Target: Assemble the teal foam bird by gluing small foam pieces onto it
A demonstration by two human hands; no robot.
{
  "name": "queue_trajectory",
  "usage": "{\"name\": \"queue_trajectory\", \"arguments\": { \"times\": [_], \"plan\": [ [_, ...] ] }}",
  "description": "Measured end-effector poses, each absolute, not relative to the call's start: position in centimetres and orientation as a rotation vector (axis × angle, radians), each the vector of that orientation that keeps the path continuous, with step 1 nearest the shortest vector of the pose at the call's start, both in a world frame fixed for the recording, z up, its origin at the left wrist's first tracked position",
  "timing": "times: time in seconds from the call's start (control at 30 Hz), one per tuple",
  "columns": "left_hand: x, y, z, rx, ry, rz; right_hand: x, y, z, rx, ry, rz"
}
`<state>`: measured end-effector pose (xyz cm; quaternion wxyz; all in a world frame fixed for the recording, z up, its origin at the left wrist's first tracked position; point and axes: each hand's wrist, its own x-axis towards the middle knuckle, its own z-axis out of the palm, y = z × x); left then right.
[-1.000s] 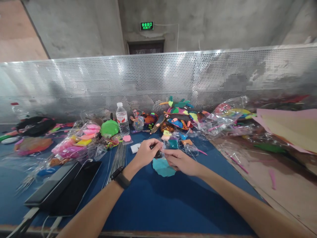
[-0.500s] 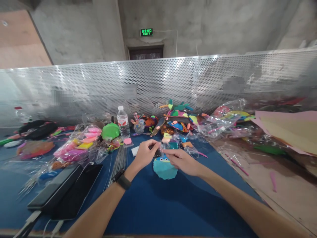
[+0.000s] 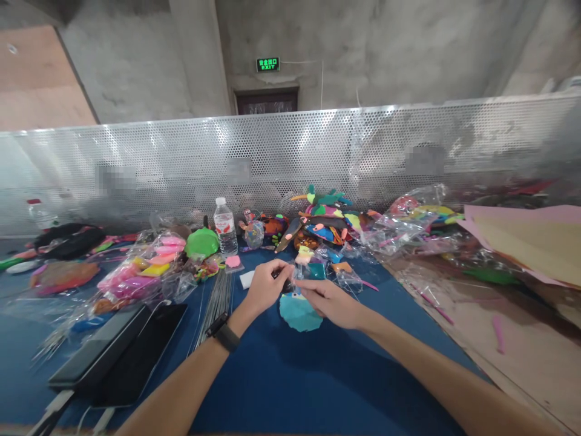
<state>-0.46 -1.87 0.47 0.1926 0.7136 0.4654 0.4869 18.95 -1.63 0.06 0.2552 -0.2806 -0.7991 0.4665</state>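
Note:
My left hand (image 3: pixel 267 286) is closed, thumb and fingers pinching a small clear plastic bag (image 3: pixel 298 274) with something black, like modelling clay, inside. From the other side my right hand (image 3: pixel 334 303) is closed too, its thumb and forefinger on the bag's edge. Both hands meet just above a flat light-blue clay piece (image 3: pixel 300 315) on the blue table. White eye shapes seen at its top are now mostly covered by my fingers. Behind the hands lie a teal clay packet (image 3: pixel 317 270) and a pale yellow clay lump (image 3: pixel 304 254).
A water bottle (image 3: pixel 225 227) stands at the back beside a green clay dome (image 3: pixel 202 242). Thin wires (image 3: pixel 216 306) lie left of my hands, near a phone (image 3: pixel 143 357) and power bank (image 3: pixel 100 345). Clay figures (image 3: pixel 324 221) pile against the perforated metal partition (image 3: pixel 290 145).
My right fingers have closed in on the clear bag, and the hands tilt slightly. More clear plastic shows between them. The view has shifted a little.

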Motion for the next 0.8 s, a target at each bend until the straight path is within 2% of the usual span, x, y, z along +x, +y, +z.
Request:
{"name": "queue_trajectory", "arguments": {
  "times": [0.13,0.27,0.5,0.67,0.8],
  "plan": [
    [-0.4,-2.2,0.6,2.022,1.302,1.357,18.8,-2.1,0.6,-0.732,-2.298,1.014],
    [-0.4,-2.2,0.8,2.017,1.313,1.354,18.6,-2.5,0.8,-0.780,-2.336,0.927],
    [0.1,-2.1,0.6,1.913,1.279,1.326,18.4,-1.9,0.6,-0.887,-2.170,0.653],
    [0.2,-2.2,0.2,1.748,1.269,1.176,18.7,-1.2,0.7,-0.881,-1.995,0.705],
    [0.4,-2.7,0.6,1.801,1.257,1.201,18.8,-0.8,0.6,-0.822,-1.814,1.110]
  ]
}}
